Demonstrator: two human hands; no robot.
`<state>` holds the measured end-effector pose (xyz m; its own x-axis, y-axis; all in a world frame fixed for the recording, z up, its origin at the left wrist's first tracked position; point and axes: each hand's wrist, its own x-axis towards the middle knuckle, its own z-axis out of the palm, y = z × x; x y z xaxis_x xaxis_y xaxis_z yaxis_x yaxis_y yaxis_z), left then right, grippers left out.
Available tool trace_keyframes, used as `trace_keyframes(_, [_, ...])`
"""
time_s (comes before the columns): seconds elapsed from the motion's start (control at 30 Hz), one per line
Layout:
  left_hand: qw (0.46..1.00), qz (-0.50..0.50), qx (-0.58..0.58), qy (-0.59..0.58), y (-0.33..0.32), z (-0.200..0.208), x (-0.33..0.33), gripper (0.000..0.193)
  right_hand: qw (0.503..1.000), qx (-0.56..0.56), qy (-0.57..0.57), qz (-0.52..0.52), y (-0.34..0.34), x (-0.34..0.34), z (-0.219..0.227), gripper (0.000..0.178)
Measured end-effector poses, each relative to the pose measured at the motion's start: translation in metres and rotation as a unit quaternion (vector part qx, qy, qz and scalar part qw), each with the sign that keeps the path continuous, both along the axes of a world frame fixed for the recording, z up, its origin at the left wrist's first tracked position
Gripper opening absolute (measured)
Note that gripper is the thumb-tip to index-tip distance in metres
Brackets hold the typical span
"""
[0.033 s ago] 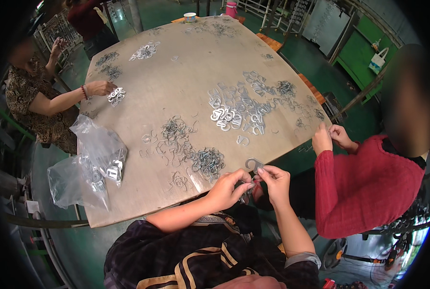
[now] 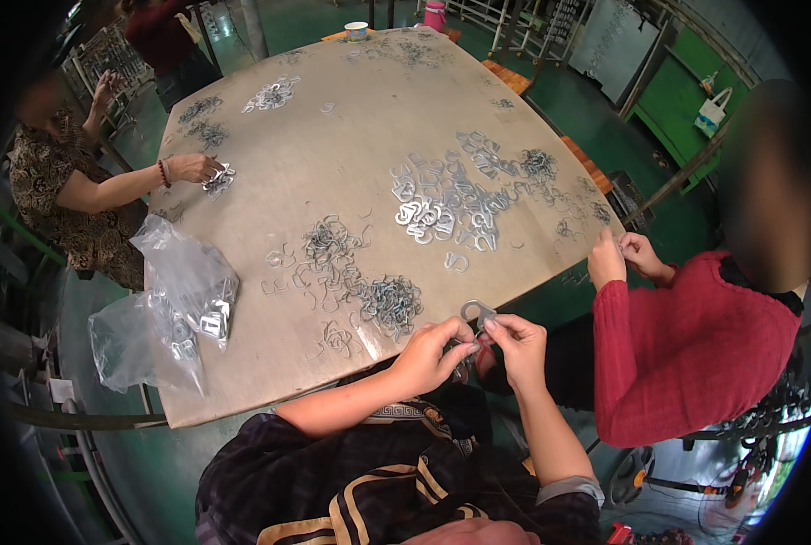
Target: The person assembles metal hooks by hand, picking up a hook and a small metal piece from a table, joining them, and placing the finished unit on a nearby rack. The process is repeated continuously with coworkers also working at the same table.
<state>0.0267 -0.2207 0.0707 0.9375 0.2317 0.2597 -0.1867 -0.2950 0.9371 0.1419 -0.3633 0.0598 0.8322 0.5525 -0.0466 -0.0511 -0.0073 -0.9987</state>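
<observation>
From where I stand, the flat grey metal hook (image 2: pixel 485 312) is up in the fingers, seen against the near rim of the tan table (image 2: pixel 274 177). The right hand (image 2: pixel 521 348) pinches it between thumb and forefinger, its curved end poking out past the tips. The left hand (image 2: pixel 435 356) has thumb and fingers drawn together, close beside the right; whatever lies between those tips is too small for me to make out.

I'd judge this to be fine two-handed work on a single hook, perhaps fitting a wire piece to it. As I read it, the next move calls for a steady right pinch and a small turn or push from the left fingertips.

The heap of bent wire clips (image 2: pixel 390 304) sits just beyond the left knuckles, near enough to knock with a careless sweep. Farther in spreads the pile of flat hooks (image 2: pixel 428 218), with one loose hook (image 2: pixel 456 262) lying apart on the near side. To the right, a co-worker's hands (image 2: pixel 608 261) and red sleeve (image 2: pixel 613 363) limit elbow room. The roomiest stretch of tabletop runs across the middle, left of that pile; the clear plastic bag (image 2: pixel 142 341) hangs over the left edge.
</observation>
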Motion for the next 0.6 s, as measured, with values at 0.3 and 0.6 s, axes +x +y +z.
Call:
trace_keyframes(0.3, [0.999, 0.009, 0.023, 0.028, -0.022, -0.017, 0.000, 0.013, 1.000, 0.008, -0.015, 0.000, -0.027, -0.023, -0.007, 0.008])
trace_keyframes(0.6, [0.988, -0.073, 0.077, 0.108, -0.013, -0.018, -0.008, 0.012, 0.991, -0.007, -0.134, 0.007, -0.042, -0.030, -0.029, 0.006])
